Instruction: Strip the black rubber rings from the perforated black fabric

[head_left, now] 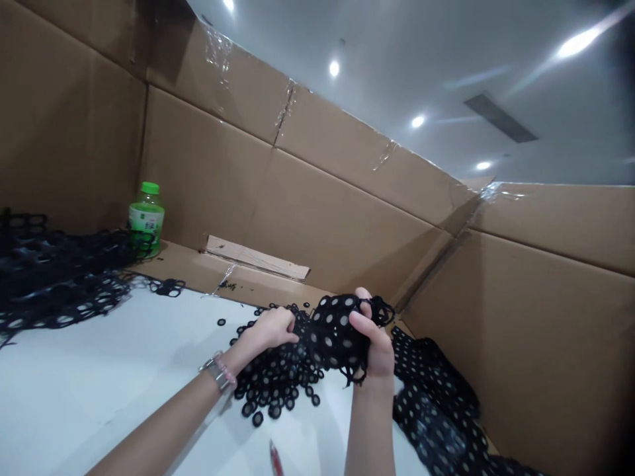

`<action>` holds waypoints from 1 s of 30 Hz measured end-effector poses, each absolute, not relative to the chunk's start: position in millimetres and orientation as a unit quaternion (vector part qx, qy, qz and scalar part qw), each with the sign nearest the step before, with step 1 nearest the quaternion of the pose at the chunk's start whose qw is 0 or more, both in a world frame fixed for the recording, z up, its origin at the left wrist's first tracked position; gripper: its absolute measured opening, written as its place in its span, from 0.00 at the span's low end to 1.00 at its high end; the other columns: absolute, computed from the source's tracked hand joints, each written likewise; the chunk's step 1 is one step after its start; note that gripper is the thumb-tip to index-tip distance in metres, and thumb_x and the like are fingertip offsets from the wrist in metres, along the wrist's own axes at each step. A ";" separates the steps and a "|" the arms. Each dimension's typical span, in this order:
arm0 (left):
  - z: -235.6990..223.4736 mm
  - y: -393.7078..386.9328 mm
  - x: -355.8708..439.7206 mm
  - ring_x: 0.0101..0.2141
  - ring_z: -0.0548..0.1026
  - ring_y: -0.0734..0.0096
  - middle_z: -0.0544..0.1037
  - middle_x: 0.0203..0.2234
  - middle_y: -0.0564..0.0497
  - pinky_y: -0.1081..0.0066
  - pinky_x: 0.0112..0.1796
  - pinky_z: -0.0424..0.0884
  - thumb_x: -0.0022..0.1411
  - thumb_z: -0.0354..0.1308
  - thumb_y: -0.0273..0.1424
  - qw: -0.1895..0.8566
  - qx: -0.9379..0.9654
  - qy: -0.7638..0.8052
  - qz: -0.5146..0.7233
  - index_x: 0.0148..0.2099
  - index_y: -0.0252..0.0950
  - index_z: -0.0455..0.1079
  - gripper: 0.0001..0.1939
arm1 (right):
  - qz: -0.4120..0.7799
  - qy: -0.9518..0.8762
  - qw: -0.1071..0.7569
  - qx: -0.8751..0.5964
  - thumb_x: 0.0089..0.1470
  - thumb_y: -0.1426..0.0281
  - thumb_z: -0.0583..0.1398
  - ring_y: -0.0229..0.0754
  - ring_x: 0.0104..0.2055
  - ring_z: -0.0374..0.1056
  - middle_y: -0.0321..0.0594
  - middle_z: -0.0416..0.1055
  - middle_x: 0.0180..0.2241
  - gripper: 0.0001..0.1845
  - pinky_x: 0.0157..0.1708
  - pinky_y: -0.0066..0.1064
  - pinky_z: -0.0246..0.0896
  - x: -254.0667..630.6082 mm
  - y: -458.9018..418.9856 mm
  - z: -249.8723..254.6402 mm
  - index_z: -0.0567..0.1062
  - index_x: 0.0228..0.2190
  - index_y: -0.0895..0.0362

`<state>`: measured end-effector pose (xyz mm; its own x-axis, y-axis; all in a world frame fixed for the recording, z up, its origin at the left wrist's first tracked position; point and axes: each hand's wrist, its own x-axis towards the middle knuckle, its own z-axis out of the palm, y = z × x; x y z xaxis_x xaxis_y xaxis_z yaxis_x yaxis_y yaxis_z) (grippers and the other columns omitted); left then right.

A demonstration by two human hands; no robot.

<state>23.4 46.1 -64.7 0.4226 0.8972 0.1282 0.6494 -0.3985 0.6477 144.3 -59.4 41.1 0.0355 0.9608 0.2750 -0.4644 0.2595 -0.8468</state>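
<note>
My left hand grips the edge of a black sheet of joined rings, a mesh with round holes. My right hand closes around the other side of the same bunched sheet, and some strands hang below it. Under my left hand lies a heap of loose black rings on the white tabletop. A larger folded mass of black mesh lies just right of my right forearm. A metal watch and a pink bead bracelet circle my left wrist.
More black mesh lies at the far left, next to a green-capped plastic bottle. Cardboard walls rise around the table's back and right sides. A red-tipped pen lies at the bottom edge of the view.
</note>
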 end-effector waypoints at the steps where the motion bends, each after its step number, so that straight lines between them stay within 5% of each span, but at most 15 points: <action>1: -57.7 44.7 20.9 0.33 0.73 0.60 0.76 0.27 0.46 0.68 0.34 0.65 0.50 0.55 0.34 0.247 0.798 0.486 0.258 0.27 0.36 0.71 0.07 | 0.541 -0.444 0.657 -0.281 0.31 0.72 0.63 0.33 0.20 0.53 0.28 0.53 0.17 0.19 0.21 0.24 0.52 145.4 -58.9 40.6 0.55 0.18 0.54; 6: -3.5 16.7 3.6 0.40 0.70 0.66 0.75 0.37 0.47 0.69 0.40 0.65 0.64 0.34 0.39 0.372 0.733 0.293 0.488 0.39 0.35 0.69 0.23 | 0.544 -0.506 0.610 -0.274 0.36 0.69 0.63 0.32 0.19 0.49 0.28 0.50 0.17 0.18 0.20 0.23 0.48 144.2 -56.2 37.9 0.56 0.17 0.55; 12: 25.6 -19.5 -4.7 0.33 0.69 0.71 0.72 0.29 0.52 0.74 0.34 0.65 0.56 0.54 0.36 0.418 0.711 0.193 0.531 0.33 0.35 0.66 0.09 | 0.454 -0.583 0.595 -0.316 0.42 0.67 0.62 0.31 0.19 0.48 0.28 0.51 0.16 0.16 0.19 0.23 0.45 139.0 -52.9 36.1 0.60 0.16 0.56; 18: 27.2 -18.5 -3.1 0.30 0.69 0.73 0.71 0.26 0.53 0.74 0.32 0.65 0.57 0.53 0.35 0.390 0.706 0.220 0.549 0.32 0.34 0.66 0.09 | 0.328 -0.596 0.609 -0.408 0.41 0.67 0.63 0.38 0.32 0.64 0.34 0.69 0.28 0.08 0.33 0.28 0.58 146.4 -51.5 32.6 0.73 0.27 0.55; 24: 27.0 -25.7 1.1 0.33 0.69 0.70 0.71 0.30 0.50 0.70 0.36 0.66 0.55 0.56 0.33 0.194 0.701 0.249 0.640 0.34 0.35 0.67 0.07 | 0.285 -0.546 0.670 -0.415 0.39 0.69 0.65 0.38 0.31 0.65 0.34 0.71 0.28 0.09 0.34 0.30 0.60 142.7 -47.2 24.4 0.74 0.28 0.55; 30: 24.1 -25.8 5.8 0.31 0.71 0.71 0.75 0.29 0.49 0.73 0.34 0.67 0.56 0.55 0.33 0.281 0.718 0.241 0.589 0.33 0.33 0.71 0.08 | 0.247 -0.614 0.637 -0.395 0.43 0.70 0.62 0.36 0.25 0.62 0.32 0.68 0.21 0.02 0.28 0.28 0.57 137.5 -46.5 28.6 0.73 0.23 0.55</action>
